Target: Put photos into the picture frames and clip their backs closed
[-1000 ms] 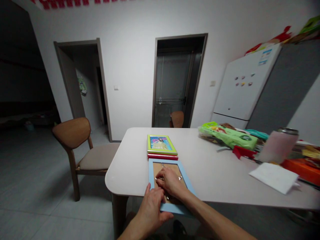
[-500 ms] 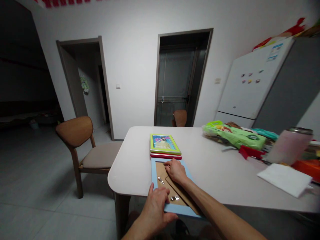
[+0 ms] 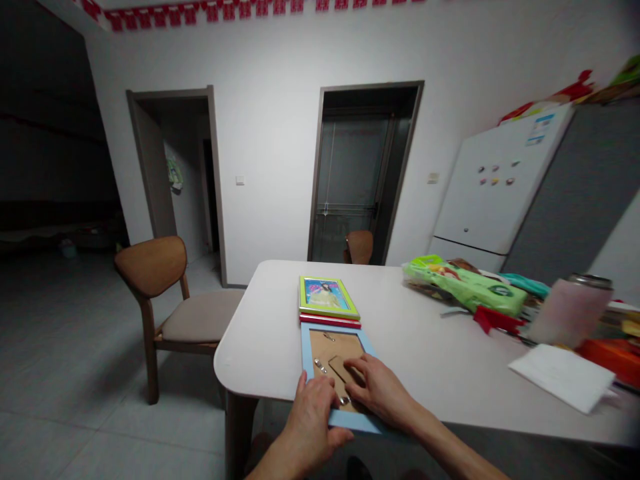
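A light-blue picture frame (image 3: 307, 353) lies face down on the table's near edge, its brown backing board (image 3: 323, 341) showing. Metal clips sit on the board, one at the far end (image 3: 329, 337) and another at the left side (image 3: 321, 365). My left hand (image 3: 314, 403) grips the frame's near-left corner, fingers over the rim. On the backing, my right hand (image 3: 375, 387) has its thumb and fingers bent and apart, the thumb close to the near clip (image 3: 345, 401). Its fingers touch the board's stand flap (image 3: 337, 365), which they partly cover.
Beyond the blue frame, a lime-green picture frame (image 3: 327, 297) lies on a red one (image 3: 330, 322). On the table's right side are a green packet (image 3: 470, 287), a pinkish bottle (image 3: 573, 313) and white paper (image 3: 563, 377). A chair (image 3: 200, 317) stands at the left.
My right hand has moved from the far clip toward me, down to the near part of the backing. My left hand keeps its hold on the frame. The view has tilted up slightly.
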Demonstrator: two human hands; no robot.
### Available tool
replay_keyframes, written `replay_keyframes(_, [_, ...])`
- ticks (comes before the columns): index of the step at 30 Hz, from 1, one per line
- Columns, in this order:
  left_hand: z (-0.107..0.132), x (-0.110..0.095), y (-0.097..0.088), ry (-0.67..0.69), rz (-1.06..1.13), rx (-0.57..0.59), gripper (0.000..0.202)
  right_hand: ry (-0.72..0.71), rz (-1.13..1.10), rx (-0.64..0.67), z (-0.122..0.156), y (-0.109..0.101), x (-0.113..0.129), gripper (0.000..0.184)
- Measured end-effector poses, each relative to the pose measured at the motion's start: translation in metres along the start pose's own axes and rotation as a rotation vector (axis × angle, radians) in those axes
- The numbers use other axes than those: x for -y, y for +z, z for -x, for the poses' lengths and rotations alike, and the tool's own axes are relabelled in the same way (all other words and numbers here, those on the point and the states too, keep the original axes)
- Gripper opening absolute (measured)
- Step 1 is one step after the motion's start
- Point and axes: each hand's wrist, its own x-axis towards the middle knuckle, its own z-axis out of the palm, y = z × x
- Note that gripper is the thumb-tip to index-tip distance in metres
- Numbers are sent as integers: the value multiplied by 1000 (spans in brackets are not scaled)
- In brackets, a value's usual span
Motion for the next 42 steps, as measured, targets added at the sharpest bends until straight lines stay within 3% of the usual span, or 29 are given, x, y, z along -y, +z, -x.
replay_keyframes(4, [1, -2, -1, -17, 109, -26, 50, 30, 11, -43, -6, -9, 5, 27])
replay_keyframes(8, [-9, -4, -8, -126, 332, -225, 47, 3, 42, -76, -12, -32, 18, 20])
replay_keyframes(12, [-23, 4, -28, -271, 649, -359, 35, -77, -20, -113, -17, -44, 49, 26])
replay_keyframes(15, [-22, 23, -50, -388, 719, -400, 33, -148, -141, -78, -19, -41, 61, 33])
replay_keyframes(18, [-9, 51, -71, -486, 657, -411, 32, -73, -144, -107, -17, -32, 40, 38])
replay_keyframes(22, [5, 84, -83, -587, 505, -386, 33, 168, 25, -97, -9, -16, -17, 41])
replay_keyframes(24, [6, 91, -84, -609, 391, -369, 34, 239, 89, -68, -5, -8, -38, 45])
replay_keyframes(27, [4, 93, -86, -620, 201, -354, 38, 279, 115, -37, -4, 0, -50, 49])
replay_keyframes(31, [3, 83, -90, -563, -4, -348, 46, 350, 31, -61, -9, -1, -49, 52])
replay_keyframes(34, [0, 65, -84, -484, -78, -346, 46, 456, -265, -42, -8, -10, -46, 56])
replay_keyframes(38, [-13, 17, -54, -302, -40, -280, 45, 486, -795, 40, 1, -26, -30, 64])
replay_keyframes(42, [-29, -41, -20, -1, 121, -132, 54, 414, -1039, 28, 9, -43, -3, 71])
